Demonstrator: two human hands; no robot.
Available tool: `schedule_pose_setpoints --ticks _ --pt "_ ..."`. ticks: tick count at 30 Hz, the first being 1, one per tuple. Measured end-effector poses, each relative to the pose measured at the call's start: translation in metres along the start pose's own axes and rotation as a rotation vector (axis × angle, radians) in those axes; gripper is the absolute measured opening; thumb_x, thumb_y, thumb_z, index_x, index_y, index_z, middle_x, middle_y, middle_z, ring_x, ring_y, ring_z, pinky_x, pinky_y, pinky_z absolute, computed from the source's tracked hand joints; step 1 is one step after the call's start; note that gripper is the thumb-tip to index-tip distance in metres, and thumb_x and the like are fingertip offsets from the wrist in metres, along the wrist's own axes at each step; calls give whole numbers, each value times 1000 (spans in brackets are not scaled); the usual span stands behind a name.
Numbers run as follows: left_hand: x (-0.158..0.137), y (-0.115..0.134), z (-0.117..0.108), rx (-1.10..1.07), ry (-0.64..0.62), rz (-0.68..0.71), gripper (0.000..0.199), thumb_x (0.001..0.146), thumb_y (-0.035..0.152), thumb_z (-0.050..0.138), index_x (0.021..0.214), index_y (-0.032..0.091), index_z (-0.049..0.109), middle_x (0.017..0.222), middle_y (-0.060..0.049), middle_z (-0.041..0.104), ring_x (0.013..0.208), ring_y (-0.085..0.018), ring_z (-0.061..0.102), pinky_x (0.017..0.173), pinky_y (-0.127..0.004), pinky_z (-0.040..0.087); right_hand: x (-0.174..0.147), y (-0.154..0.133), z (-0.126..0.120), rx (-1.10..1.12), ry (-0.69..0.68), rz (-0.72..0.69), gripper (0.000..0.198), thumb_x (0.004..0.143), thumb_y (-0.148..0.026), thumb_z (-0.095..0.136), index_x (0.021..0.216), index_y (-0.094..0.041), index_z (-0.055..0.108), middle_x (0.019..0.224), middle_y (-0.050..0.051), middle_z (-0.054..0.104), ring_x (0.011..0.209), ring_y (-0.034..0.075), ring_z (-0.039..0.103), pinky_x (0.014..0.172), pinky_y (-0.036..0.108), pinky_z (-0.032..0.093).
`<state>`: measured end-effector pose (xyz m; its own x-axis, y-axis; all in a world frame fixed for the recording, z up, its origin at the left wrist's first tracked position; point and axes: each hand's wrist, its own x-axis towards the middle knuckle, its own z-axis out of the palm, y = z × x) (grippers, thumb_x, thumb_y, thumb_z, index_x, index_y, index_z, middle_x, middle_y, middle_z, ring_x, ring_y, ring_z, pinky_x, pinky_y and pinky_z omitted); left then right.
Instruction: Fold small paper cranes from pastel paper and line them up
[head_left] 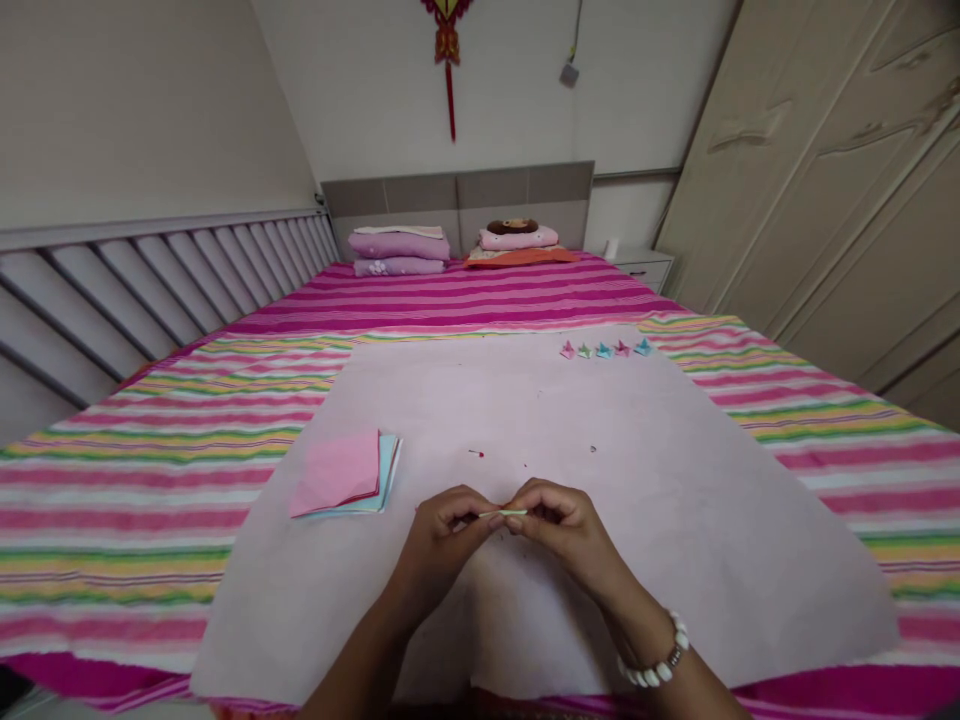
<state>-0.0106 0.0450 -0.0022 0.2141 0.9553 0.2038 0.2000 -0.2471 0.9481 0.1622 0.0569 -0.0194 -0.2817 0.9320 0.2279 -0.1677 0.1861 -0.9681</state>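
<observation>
A small, narrow, pale-green folded paper piece (503, 513) is pinched at the near edge of the pale pink paper sheet (675, 520) between the left hand (444, 528) and the right hand (562, 523), both closed on it. The crease is best pressed evenly along its length. A stack of pink and blue paper squares (345, 475) lies towards the left edge; five small folded paper shapes (604, 349) are lined up at the far right corner.
</observation>
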Motion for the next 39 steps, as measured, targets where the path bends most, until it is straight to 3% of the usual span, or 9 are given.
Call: schedule_pose_setpoints --ticks 3,6,9,14,20,22,25,29,39 --pt "0 -2 2 -10 53 0 9 75 26 68 70 20 73 71 -2 67 69 -14 59 64 -25 43 1 4 1 73 17 87 14 70 -32 75 72 -19 71 66 1 66 63 15 57 61 27 44" --pt "0 -5 4 -103 141 -119 12 66 28 76 63 18 70 65 -1 66 64 -14 58 60 -24 43 1 5 2 116 48 134 15 65 -31 79 68 -18 70 64 0 66 61 13 57 61 26 43" --pt "0 -7 4 -225 142 -244 18 62 29 78 56 17 66 57 1 64 58 -12 56 57 -23 42 1 4 1 129 45 148 15 66 -30 78 64 -18 70 59 0 65 58 12 56 60 25 42" --pt "2 -14 3 -336 114 -299 20 66 33 74 58 16 67 53 1 62 57 -11 54 60 -23 42 2 6 2 205 46 218 17 66 -33 76 65 -16 71 55 0 65 53 11 56 58 24 43" --pt "2 -24 8 -349 149 -366 27 74 38 66 60 15 65 54 1 59 56 -11 52 60 -24 40 4 13 11 336 210 319 18 61 -31 78 63 -16 68 50 -1 63 44 9 53 49 21 38" --pt "2 -25 8 -251 194 -303 22 76 37 64 72 16 68 63 -1 63 63 -13 56 63 -26 43 5 14 10 367 272 332 20 57 -29 80 68 -16 69 50 -2 63 43 9 53 48 21 38" --pt "3 -26 7 -56 263 -39 9 75 27 66 78 18 68 76 -2 63 72 -15 58 67 -27 44 7 17 7 378 331 337 22 56 -29 82 68 -15 70 50 -1 64 45 9 53 50 21 39" --pt "5 -29 7 164 191 213 5 75 17 65 76 20 69 77 -2 60 72 -14 56 66 -26 44 10 21 4 400 347 364 24 56 -32 82 67 -15 70 54 0 65 47 9 55 52 21 42" --pt "38 -46 9 266 59 182 13 82 19 58 83 21 70 81 -3 61 75 -15 57 64 -26 44 33 42 -9 271 308 326 30 56 -40 79 66 -14 69 56 3 65 47 11 54 51 26 44"
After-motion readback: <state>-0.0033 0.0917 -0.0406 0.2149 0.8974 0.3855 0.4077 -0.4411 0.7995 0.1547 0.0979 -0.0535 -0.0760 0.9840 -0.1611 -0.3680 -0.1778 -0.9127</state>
